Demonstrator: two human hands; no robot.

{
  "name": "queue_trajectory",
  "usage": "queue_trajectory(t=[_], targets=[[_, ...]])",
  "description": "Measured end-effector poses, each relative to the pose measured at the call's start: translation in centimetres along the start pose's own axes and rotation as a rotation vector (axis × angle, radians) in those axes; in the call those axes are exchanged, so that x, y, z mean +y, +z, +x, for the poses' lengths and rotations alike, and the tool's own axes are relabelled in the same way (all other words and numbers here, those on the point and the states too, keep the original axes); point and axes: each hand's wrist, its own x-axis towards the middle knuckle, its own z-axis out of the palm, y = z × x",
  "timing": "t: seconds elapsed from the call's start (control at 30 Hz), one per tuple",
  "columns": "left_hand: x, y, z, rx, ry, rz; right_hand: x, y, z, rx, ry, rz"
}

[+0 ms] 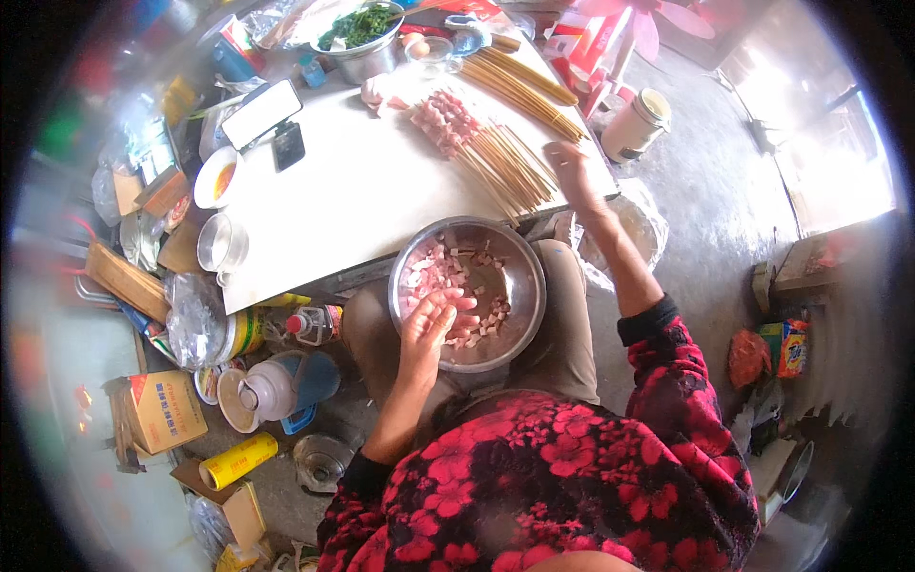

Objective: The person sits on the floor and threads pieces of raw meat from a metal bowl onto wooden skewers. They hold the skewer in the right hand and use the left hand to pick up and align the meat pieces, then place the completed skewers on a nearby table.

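A steel bowl [530, 314] of diced raw meat [437, 268] rests on my lap against the table edge. Over its left part is my left hand [432, 314], palm turned up and fingers apart; I see nothing held in it. My right hand [572, 171] is at the table's right edge, blurred, with curled fingers, so its grip is unclear. Beside it, the bare ends of threaded meat skewers [457, 129] fan towards me on the white tabletop [343, 207]. A bundle of plain bamboo skewers [525, 93] lies just beyond that hand.
A phone on a stand [263, 114] and a white bowl of reddish liquid [216, 179] occupy the table's left side. At the back stands a pot of greens [364, 64]. A cream container [636, 125] is right of the table; a thermos jug [286, 386] stands left of my legs.
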Motion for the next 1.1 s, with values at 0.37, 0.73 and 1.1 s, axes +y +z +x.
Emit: queue_trajectory(t=[0.37, 0.73, 1.1], targets=[[2.0, -0.1, 1.0, 0.088, 0.041, 0.042, 6.7, -2.3, 3.9, -0.074, 0.142, -0.463], [5.8, -3.5, 2.7, 0.084, 0.398, 0.974, 7.6, -7.5, -1.4, -0.288, 0.324, -0.548], [0.9, -2.2, 5.1, -0.419, 0.6, 1.806, 9.1, -6.9, -1.7, -0.242, 0.189, -0.467]])
